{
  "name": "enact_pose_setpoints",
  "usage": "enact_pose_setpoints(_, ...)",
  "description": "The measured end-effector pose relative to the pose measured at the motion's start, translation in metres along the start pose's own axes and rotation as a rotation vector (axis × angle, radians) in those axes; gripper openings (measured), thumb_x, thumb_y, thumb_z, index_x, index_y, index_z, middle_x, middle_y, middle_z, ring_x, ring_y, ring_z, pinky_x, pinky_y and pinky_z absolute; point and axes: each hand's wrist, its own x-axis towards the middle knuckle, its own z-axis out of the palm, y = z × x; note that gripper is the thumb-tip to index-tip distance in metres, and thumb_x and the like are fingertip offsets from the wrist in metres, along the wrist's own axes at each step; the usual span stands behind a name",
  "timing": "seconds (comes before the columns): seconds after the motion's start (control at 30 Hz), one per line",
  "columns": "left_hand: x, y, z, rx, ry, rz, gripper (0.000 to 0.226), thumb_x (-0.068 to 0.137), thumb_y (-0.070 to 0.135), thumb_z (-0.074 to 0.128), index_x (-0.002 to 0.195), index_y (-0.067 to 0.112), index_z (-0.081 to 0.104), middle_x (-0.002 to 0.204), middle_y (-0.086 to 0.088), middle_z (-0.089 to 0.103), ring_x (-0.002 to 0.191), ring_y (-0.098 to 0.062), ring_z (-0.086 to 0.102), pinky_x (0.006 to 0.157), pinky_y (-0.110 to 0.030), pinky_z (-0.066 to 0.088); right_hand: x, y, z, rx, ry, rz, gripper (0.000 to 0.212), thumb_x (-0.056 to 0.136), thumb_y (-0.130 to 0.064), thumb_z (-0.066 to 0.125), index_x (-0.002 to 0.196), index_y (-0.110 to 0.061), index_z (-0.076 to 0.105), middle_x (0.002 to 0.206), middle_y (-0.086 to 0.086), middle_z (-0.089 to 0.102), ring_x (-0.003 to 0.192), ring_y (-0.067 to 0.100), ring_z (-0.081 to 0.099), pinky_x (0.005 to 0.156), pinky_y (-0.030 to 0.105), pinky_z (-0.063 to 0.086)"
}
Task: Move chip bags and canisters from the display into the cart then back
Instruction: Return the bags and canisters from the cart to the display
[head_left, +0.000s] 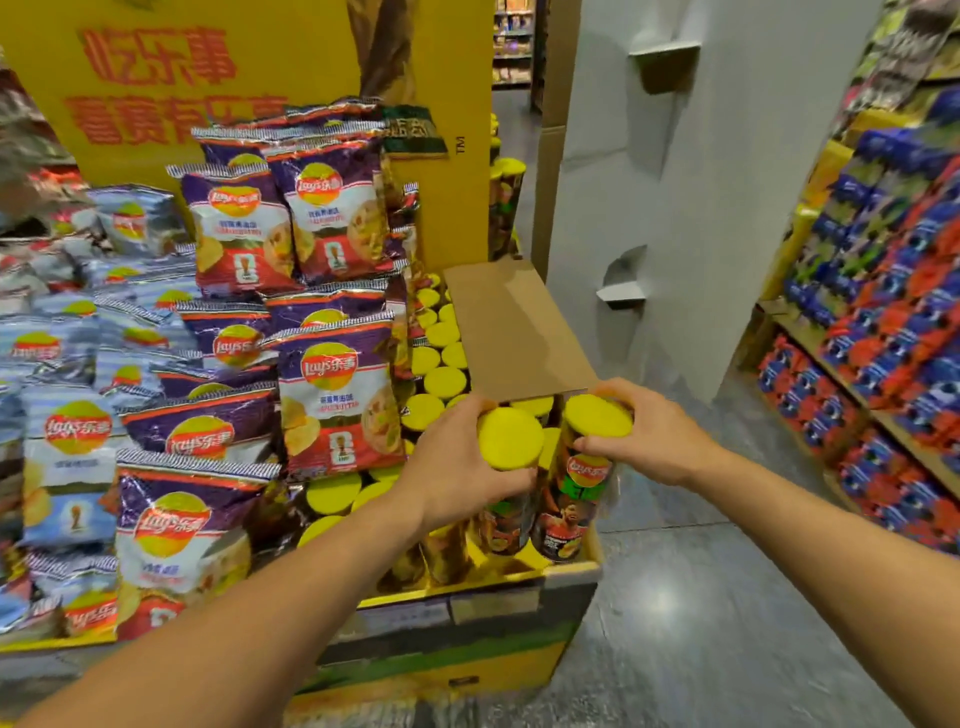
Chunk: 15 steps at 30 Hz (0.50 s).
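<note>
At the display box (571, 577), the left hand (457, 467) and right hand (654, 431) each have fingers wrapped round a chip canister (511, 441). No cart shows, so most moving is left.

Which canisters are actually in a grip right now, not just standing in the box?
Two: left hand grips the canister with only its yellow lid showing; right hand grips the one showing its label. All other yellow-lidded canisters stand untouched.

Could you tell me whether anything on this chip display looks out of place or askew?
Mostly tidy. The purple chip bags lean unevenly, and a loose cardboard flap lies over the yellow-lidded canisters. Each hand, left and right, grips one canister.
</note>
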Motion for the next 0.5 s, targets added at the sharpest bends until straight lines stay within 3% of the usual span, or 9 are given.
enact_pose_setpoints(0.13, 0.010, -0.022, 0.023, 0.263, -0.140, -0.001, 0.086, 0.059, 0.062, 0.077, 0.130, 0.024, 0.046, 0.121, 0.005, 0.048, 0.111, -0.015, 0.049, 0.093, -0.034, 0.046, 0.006, 0.005, 0.014, -0.102, -0.079, -0.049, 0.077, 0.069, -0.043, 0.084, 0.137, -0.028, 0.051, 0.129, -0.001, 0.053, 0.119, 0.021, 0.052, 0.098, 0.037, 0.046)
enact_pose_setpoints(0.23, 0.009, -0.042, 0.041, 0.690, -0.267, 0.130, 0.083, 0.063, 0.070, 0.069, 0.129, 0.024, 0.049, 0.120, 0.001, 0.048, 0.112, -0.023, 0.046, 0.093, -0.039, 0.043, 0.010, 0.007, 0.039, -0.309, -0.244, -0.100, 0.089, 0.066, -0.046, 0.082, 0.142, -0.030, 0.040, 0.134, 0.001, 0.046, 0.124, 0.025, 0.049, 0.098, 0.041, 0.047)
enact_pose_setpoints(0.37, 0.008, -0.062, 0.061, 0.960, -0.370, 0.226, 0.077, 0.078, 0.057, 0.070, 0.136, 0.018, 0.038, 0.128, -0.006, 0.049, 0.119, -0.029, 0.042, 0.098, -0.042, 0.035, 0.013, 0.020, 0.081, -0.465, -0.277, -0.192, 0.064, 0.073, -0.038, 0.082, 0.118, -0.021, 0.040, 0.123, 0.004, 0.048, 0.106, 0.031, 0.058, 0.073, 0.036, 0.043)
enact_pose_setpoints(0.43, 0.006, -0.065, 0.063, 0.982, -0.353, 0.253, 0.072, 0.081, 0.053, 0.068, 0.135, 0.017, 0.038, 0.133, -0.008, 0.045, 0.124, -0.031, 0.039, 0.102, -0.043, 0.034, 0.008, 0.023, 0.092, -0.589, -0.207, -0.248, 0.048, 0.078, -0.037, 0.079, 0.109, -0.016, 0.049, 0.123, 0.006, 0.045, 0.100, 0.032, 0.058, 0.069, 0.037, 0.041)
enact_pose_setpoints(0.5, 0.005, -0.071, 0.066, 0.980, -0.337, 0.284, 0.068, 0.082, 0.055, 0.066, 0.133, 0.017, 0.040, 0.137, -0.009, 0.041, 0.127, -0.033, 0.035, 0.104, -0.045, 0.033, 0.008, 0.028, 0.100, -0.737, -0.133, -0.320, 0.049, 0.068, -0.044, 0.085, 0.098, -0.015, 0.060, 0.115, 0.009, 0.051, 0.093, 0.031, 0.057, 0.067, 0.039, 0.045)
